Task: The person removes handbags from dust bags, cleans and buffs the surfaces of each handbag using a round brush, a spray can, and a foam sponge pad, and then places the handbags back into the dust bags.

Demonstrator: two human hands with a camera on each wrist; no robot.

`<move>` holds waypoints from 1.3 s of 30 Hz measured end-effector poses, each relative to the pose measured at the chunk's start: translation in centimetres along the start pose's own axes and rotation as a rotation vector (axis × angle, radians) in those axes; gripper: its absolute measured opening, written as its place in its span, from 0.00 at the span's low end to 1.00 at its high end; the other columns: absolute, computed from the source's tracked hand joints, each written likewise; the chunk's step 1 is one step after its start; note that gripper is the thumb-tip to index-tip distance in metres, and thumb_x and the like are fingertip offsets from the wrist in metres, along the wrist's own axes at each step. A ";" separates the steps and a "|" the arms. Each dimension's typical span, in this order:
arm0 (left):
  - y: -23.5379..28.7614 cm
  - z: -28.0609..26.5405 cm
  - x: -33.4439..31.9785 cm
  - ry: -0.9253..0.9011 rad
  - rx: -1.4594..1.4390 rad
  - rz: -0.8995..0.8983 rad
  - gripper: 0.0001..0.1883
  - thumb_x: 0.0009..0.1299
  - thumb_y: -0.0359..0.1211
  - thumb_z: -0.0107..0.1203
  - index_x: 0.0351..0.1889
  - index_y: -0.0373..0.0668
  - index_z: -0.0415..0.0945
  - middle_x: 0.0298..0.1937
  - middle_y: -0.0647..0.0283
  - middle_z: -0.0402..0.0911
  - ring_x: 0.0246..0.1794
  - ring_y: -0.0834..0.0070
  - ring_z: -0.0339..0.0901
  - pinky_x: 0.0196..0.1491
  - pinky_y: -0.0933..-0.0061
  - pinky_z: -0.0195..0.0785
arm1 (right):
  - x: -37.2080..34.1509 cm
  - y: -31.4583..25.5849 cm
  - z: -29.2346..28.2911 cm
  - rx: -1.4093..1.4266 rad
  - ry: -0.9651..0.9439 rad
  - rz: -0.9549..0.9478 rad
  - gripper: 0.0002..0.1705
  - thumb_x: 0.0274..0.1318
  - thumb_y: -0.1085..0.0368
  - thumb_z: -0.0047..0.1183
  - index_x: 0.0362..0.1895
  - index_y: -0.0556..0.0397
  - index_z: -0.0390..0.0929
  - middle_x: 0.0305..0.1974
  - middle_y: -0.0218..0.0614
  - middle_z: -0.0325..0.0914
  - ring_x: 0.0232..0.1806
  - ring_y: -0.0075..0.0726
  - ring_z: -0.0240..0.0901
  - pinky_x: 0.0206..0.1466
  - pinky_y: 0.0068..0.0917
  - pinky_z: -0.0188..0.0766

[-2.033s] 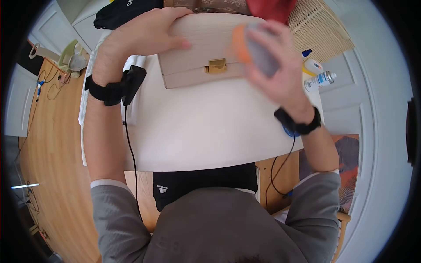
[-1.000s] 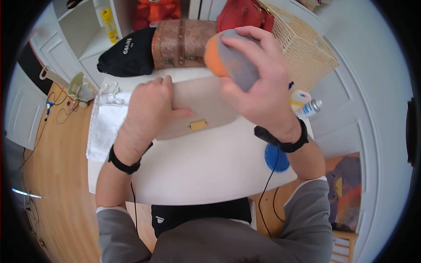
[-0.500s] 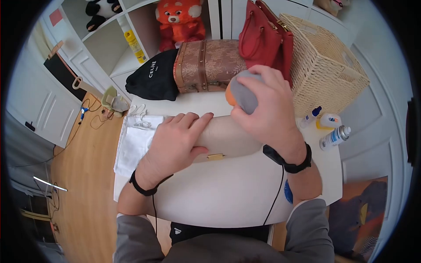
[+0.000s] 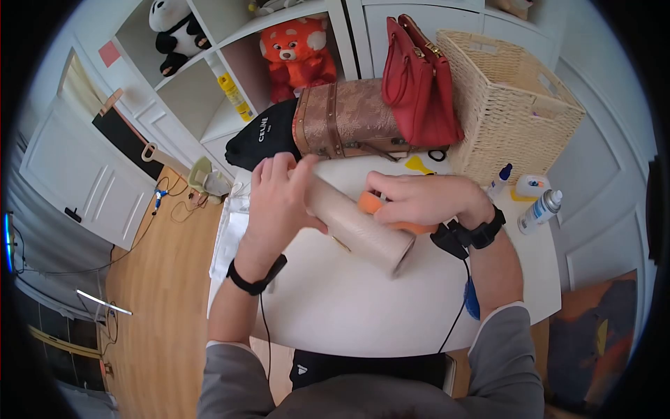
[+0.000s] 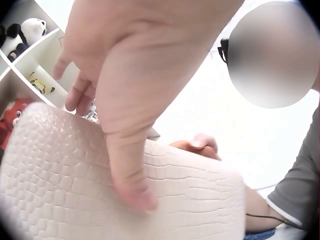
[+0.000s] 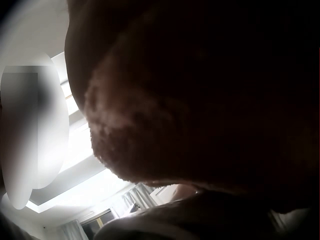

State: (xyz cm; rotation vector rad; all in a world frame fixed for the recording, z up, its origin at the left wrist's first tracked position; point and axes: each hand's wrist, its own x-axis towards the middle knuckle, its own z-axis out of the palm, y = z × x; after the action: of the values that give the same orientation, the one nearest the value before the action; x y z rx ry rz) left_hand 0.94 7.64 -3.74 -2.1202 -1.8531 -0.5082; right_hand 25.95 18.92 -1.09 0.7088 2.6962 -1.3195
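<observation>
Left hand: the left hand [image 4: 276,202] grips one end of the bag, its fingers over the far edge and its thumb laid along the embossed face.
Right hand: the right hand [image 4: 422,197] is curled round the pad, back of the hand upward, close against the bag's far side.
Bag: a pale beige, crocodile-embossed bag [image 4: 359,227] with a small gold metal clasp [image 4: 340,243] runs from under the left hand to just in front of the right hand, tilted up so that its narrow end shows.
Pad: a fuzzy orange-and-grey pad [image 4: 370,202] shows mostly orange under the right hand's fingers; whether it touches the bag is hidden.
Right wrist view: mostly dark, with the fuzzy edge of the pad close up.
Beside the left hand: a folded white cloth [image 4: 232,234] lies on the white table [image 4: 328,314].
Beyond the left hand: a black CELINE fabric pouch [image 4: 262,136] and a brown patterned trunk [image 4: 359,112].
Beyond the right hand: a red leather handbag [image 4: 422,91], a cream woven basket [image 4: 516,126], a yellow tool [image 4: 419,165] and a black ring [image 4: 437,155].
Right of the right hand: a bottle with a dark blue cap [image 4: 499,183], a clear bottle of yellow liquid [image 4: 529,187] and a white-and-blue spray can [image 4: 539,212].
Nearer the person than the right hand: a blue object [image 4: 472,300], partly covered by the forearm.
</observation>
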 end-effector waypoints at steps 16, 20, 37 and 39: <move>3.4 -0.5 -8.8 -0.296 -1.023 -0.248 0.54 0.71 0.41 0.71 0.85 0.29 0.46 0.77 0.45 0.69 0.73 0.64 0.73 0.72 0.60 0.69 | 6.8 3.6 3.9 -0.165 0.970 -0.418 0.32 0.53 0.55 0.71 0.62 0.54 0.82 0.64 0.47 0.74 0.67 0.57 0.72 0.70 0.45 0.69; 3.9 0.2 -8.5 -0.285 -0.880 -0.249 0.63 0.63 0.43 0.78 0.85 0.32 0.42 0.76 0.46 0.70 0.71 0.64 0.75 0.71 0.60 0.71 | 7.5 3.2 5.6 -0.245 0.933 -0.581 0.30 0.50 0.55 0.72 0.57 0.53 0.86 0.63 0.47 0.75 0.66 0.57 0.71 0.71 0.48 0.66; -4.4 0.3 -6.1 -0.582 -1.135 -0.056 0.74 0.51 0.52 0.84 0.87 0.34 0.44 0.86 0.54 0.56 0.85 0.67 0.55 0.83 0.63 0.44 | 7.4 3.3 4.5 -0.437 1.114 -0.354 0.21 0.48 0.48 0.69 0.45 0.44 0.91 0.49 0.37 0.82 0.58 0.46 0.74 0.60 0.46 0.66; -4.1 0.7 -6.4 -0.559 -1.179 -0.066 0.74 0.51 0.52 0.84 0.87 0.34 0.44 0.86 0.54 0.57 0.85 0.66 0.55 0.83 0.63 0.44 | 7.3 2.9 4.7 -0.473 1.136 -0.308 0.21 0.49 0.48 0.69 0.44 0.43 0.91 0.49 0.36 0.82 0.57 0.46 0.74 0.59 0.46 0.66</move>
State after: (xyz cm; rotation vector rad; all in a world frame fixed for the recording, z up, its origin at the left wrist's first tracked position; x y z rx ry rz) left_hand -3.83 2.81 -7.20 -3.1763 -2.1853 -1.4123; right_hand 19.92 19.62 -8.01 1.2791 3.8697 -0.1542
